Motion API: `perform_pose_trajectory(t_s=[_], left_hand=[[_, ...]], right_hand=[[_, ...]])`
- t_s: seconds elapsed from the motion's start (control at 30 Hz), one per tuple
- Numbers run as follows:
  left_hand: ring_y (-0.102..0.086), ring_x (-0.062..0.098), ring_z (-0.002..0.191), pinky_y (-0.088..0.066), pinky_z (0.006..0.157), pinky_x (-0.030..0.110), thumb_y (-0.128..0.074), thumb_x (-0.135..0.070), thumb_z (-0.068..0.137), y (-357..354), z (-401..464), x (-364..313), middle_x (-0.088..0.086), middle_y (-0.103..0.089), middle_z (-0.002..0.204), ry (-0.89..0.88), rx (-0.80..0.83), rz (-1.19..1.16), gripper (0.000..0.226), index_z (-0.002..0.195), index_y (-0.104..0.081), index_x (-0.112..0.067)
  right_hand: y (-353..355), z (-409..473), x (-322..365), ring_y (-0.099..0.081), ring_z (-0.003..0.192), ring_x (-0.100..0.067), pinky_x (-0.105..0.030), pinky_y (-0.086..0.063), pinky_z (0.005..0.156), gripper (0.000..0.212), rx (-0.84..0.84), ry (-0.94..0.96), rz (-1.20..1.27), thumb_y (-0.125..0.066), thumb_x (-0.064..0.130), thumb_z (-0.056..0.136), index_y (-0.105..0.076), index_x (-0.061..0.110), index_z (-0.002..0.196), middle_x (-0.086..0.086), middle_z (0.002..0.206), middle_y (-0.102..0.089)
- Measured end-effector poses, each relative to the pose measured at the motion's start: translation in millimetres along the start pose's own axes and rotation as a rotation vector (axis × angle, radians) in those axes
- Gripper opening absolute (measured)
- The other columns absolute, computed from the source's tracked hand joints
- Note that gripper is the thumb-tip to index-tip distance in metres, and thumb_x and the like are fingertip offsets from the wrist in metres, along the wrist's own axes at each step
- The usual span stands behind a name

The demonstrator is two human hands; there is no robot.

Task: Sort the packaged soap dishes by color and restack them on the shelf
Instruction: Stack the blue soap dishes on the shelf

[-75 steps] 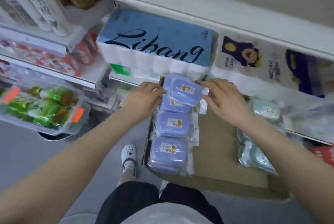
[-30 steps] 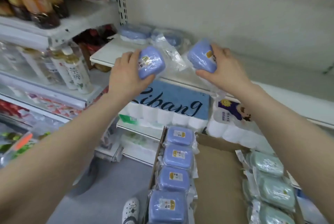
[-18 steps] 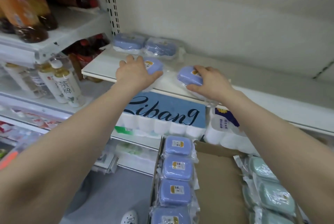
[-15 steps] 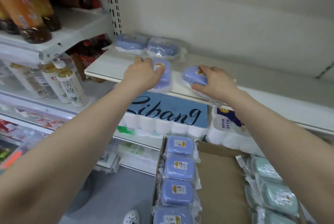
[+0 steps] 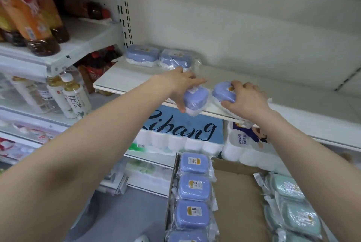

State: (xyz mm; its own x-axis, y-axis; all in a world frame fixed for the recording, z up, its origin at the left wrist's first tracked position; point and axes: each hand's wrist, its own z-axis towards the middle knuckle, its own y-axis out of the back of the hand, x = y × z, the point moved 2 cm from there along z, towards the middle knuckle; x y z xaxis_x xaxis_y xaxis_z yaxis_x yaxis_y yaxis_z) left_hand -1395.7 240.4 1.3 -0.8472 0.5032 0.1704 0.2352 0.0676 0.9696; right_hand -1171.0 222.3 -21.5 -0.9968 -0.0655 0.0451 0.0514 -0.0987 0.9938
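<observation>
Both hands are setting blue packaged soap dishes down at the near edge of the white shelf [image 5: 121,77], so the restocking step for the blue colour is in hand. The left hand [image 5: 179,85] is gripping one blue soap dish [image 5: 195,99], thumb under its near side and fingers [image 5: 197,81] stretching over the top; the right hand [image 5: 246,99] is holding a second blue soap dish [image 5: 222,92], fingers curling over its far side. Two more blue dishes [image 5: 158,58] are lying at the far left of the shelf, against the back wall. The next move probably calls for sliding both dishes back beside that pair, then letting go. Below, a cardboard box [image 5: 238,198] is holding a row of blue dishes [image 5: 193,187] on its left and green dishes [image 5: 293,206] on its right; toilet-paper packs [image 5: 183,130] are sitting behind it, bottles [image 5: 72,97] on the left racks.
</observation>
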Motion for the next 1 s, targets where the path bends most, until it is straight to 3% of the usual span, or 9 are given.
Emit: perform_pose_trajectory(t_s=[0.1,0.2,0.33,0.43,0.53,0.67,0.77,0.9,1.0], left_hand=[[-0.037,0.027,0.125,-0.038,0.103,0.041,-0.077,-0.064,0.062,2,4,3,-0.004,-0.040,0.145,0.009,0.009,0.006,0.105,0.148,-0.024,-0.038],[-0.037,0.028,0.125,-0.035,0.100,0.041,-0.071,-0.074,0.060,-1,-1,21,0.001,-0.047,0.137,0.066,-0.173,0.049,0.102,0.144,-0.033,-0.033],[-0.039,0.034,0.123,-0.037,0.099,0.044,-0.075,-0.065,0.064,-1,-16,81,0.011,-0.049,0.134,0.228,-0.472,-0.056,0.101,0.148,-0.033,-0.027],[-0.045,0.040,0.118,-0.040,0.093,0.048,-0.078,-0.056,0.066,-3,-19,138,0.017,-0.053,0.129,0.401,-0.525,-0.053,0.100,0.148,-0.031,-0.023],[-0.047,0.041,0.116,-0.041,0.092,0.046,-0.082,-0.049,0.064,-6,-9,185,0.017,-0.055,0.126,0.521,-0.483,-0.167,0.090,0.134,-0.037,-0.016],[-0.047,0.037,0.115,-0.041,0.093,0.042,-0.082,-0.051,0.062,-8,11,216,0.013,-0.056,0.123,0.482,-0.388,-0.180,0.083,0.127,-0.041,-0.021],[-0.047,0.035,0.115,-0.041,0.094,0.039,-0.081,-0.045,0.068,-20,27,230,0.010,-0.054,0.127,0.386,-0.364,-0.295,0.076,0.129,-0.044,-0.021],[-0.040,0.038,0.126,-0.032,0.104,0.039,-0.072,-0.029,0.082,-38,37,236,0.014,-0.042,0.139,0.256,-0.476,-0.313,0.061,0.135,-0.048,-0.012],[-0.033,0.035,0.134,-0.027,0.110,0.046,-0.064,-0.033,0.086,-50,37,232,0.009,-0.039,0.144,0.257,-0.551,-0.176,0.064,0.143,-0.040,-0.019]], right_hand=[[4,3,-2,-0.047,0.119,-0.037,-0.046,-0.038,0.097,0.062,0.009,-0.020,0.013,-0.060,0.051,0.085,-0.042,0.023,0.138,-0.014,0.130,-0.052],[7,13,0,-0.048,0.117,-0.037,-0.046,-0.038,0.095,0.059,-0.040,-0.021,0.044,-0.060,0.051,0.084,-0.044,0.024,0.134,-0.011,0.127,-0.054],[14,41,21,-0.052,0.111,-0.035,-0.042,-0.041,0.088,0.063,-0.139,0.094,0.143,-0.064,0.052,0.081,-0.043,0.027,0.135,-0.006,0.126,-0.057],[17,66,48,-0.054,0.113,-0.033,-0.042,-0.043,0.092,0.069,-0.201,0.182,0.164,-0.066,0.054,0.078,-0.042,0.032,0.139,0.000,0.129,-0.057],[14,94,79,-0.053,0.117,-0.032,-0.042,-0.040,0.096,0.072,-0.236,0.265,0.139,-0.065,0.057,0.074,-0.044,0.034,0.139,0.002,0.131,-0.057],[12,135,116,-0.052,0.118,-0.032,-0.040,-0.035,0.097,0.072,-0.185,0.335,0.065,-0.070,0.050,0.074,-0.044,0.034,0.139,0.002,0.133,-0.054],[14,163,132,-0.053,0.117,-0.030,-0.038,-0.035,0.100,0.073,-0.171,0.386,0.202,-0.066,0.050,0.072,-0.046,0.030,0.138,0.004,0.131,-0.056],[0,187,145,-0.055,0.111,-0.034,-0.038,-0.036,0.100,0.064,-0.086,0.517,0.177,-0.051,0.048,0.079,-0.054,0.015,0.134,-0.008,0.126,-0.059],[-14,187,146,-0.049,0.114,-0.037,-0.045,-0.044,0.092,0.065,-0.143,0.434,0.111,-0.036,0.051,0.079,-0.051,0.023,0.136,-0.007,0.131,-0.053]])
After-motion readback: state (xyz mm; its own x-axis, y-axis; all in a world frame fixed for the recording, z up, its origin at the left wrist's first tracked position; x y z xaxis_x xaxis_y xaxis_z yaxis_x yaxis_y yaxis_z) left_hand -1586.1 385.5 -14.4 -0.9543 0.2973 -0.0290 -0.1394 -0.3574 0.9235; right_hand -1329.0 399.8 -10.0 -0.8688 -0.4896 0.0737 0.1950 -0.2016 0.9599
